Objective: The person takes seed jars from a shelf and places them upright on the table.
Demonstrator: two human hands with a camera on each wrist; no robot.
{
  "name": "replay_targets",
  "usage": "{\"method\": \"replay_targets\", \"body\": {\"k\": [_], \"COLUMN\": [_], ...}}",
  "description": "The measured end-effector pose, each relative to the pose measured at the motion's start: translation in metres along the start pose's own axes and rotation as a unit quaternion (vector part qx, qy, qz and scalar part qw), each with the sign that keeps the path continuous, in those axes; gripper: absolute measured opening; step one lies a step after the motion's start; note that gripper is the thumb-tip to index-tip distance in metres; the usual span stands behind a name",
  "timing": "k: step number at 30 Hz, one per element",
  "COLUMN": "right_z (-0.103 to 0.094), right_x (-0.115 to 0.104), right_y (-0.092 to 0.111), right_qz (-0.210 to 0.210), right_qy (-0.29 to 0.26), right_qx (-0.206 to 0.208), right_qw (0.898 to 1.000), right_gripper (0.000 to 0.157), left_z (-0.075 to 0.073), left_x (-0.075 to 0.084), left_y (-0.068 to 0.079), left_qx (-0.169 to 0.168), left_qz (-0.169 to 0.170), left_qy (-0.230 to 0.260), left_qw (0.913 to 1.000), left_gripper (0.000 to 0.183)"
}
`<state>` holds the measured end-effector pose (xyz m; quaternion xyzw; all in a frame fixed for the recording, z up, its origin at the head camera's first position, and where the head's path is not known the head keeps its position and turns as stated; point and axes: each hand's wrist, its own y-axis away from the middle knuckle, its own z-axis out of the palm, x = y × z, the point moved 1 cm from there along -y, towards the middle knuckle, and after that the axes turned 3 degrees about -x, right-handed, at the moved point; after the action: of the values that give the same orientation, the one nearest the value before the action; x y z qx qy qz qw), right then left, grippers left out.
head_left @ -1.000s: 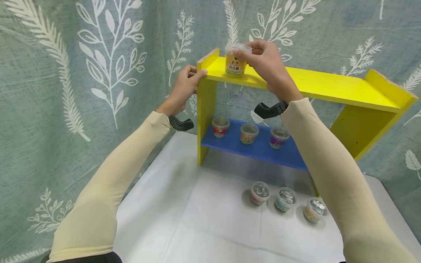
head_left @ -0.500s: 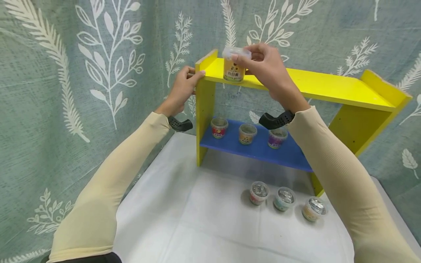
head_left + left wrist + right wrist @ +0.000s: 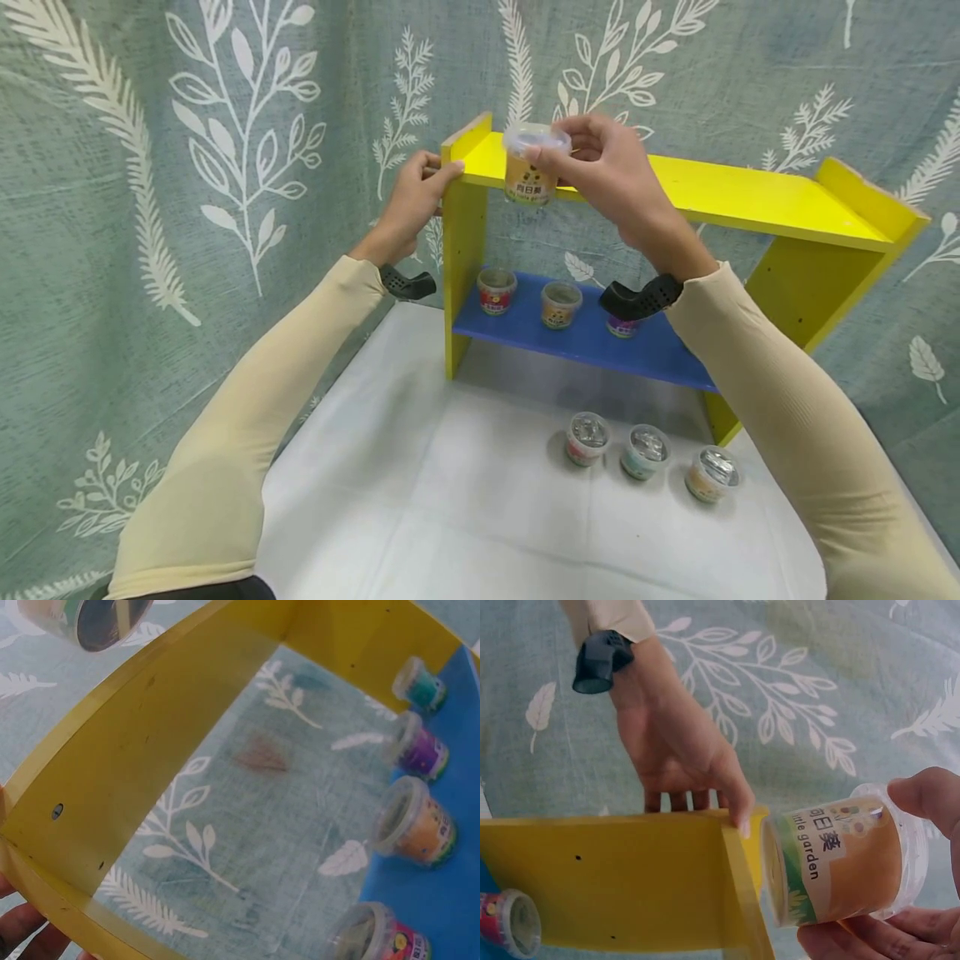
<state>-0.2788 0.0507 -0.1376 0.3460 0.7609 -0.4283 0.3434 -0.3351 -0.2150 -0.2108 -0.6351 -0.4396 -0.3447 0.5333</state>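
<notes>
In the head view my right hand (image 3: 607,167) pinches a clear plastic cup (image 3: 528,185) near its rim, thumb in front. The cup has an orange label reading "little garden" in the right wrist view. It hangs upright just in front of the top board of a yellow shelf unit (image 3: 765,200), and its underside (image 3: 105,622) shows in the left wrist view. My left hand (image 3: 412,196) grips the unit's upper left corner, thumb at the front edge, fingers partly hidden behind the side panel.
On the blue middle board (image 3: 517,329) stand cups with red (image 3: 496,292), orange (image 3: 561,305), purple (image 3: 622,327) and teal (image 3: 424,686) labels. Three cups with silver foil on top (image 3: 587,437) stand on the white table (image 3: 487,500). A patterned curtain (image 3: 225,208) hangs behind.
My right hand has brought the orange-labelled cup from over the top board forward and down, past its front edge. My left hand keeps its hold on the shelf corner.
</notes>
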Motion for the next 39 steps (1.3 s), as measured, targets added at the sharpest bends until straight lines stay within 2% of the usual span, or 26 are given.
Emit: {"method": "replay_targets", "body": {"k": [8, 17, 26, 39], "right_z": [0.008, 0.015, 0.016, 0.019], "right_x": [0.001, 0.007, 0.021, 0.041], "right_y": [0.013, 0.028, 0.041, 0.052], "right_qz": [-0.003, 0.006, 0.021, 0.021], "right_qy": [0.040, 0.055, 0.093, 0.087], "right_qx": [-0.006, -0.024, -0.051, -0.060], "right_qw": [0.999, 0.998, 0.994, 0.994], "right_gripper": [0.059, 0.063, 0.076, 0.072], "left_z": [0.000, 0.000, 0.001, 0.000], "left_x": [-0.001, 0.002, 0.001, 0.002], "left_y": [0.000, 0.000, 0.001, 0.000], "left_qx": [0.000, 0.003, 0.002, 0.005], "left_qz": [0.004, -0.001, 0.000, -0.008], "left_qy": [0.004, 0.002, -0.004, -0.001], "left_qw": [1.0000, 1.0000, 1.0000, 1.0000], "left_gripper": [0.036, 0.037, 0.038, 0.036]}}
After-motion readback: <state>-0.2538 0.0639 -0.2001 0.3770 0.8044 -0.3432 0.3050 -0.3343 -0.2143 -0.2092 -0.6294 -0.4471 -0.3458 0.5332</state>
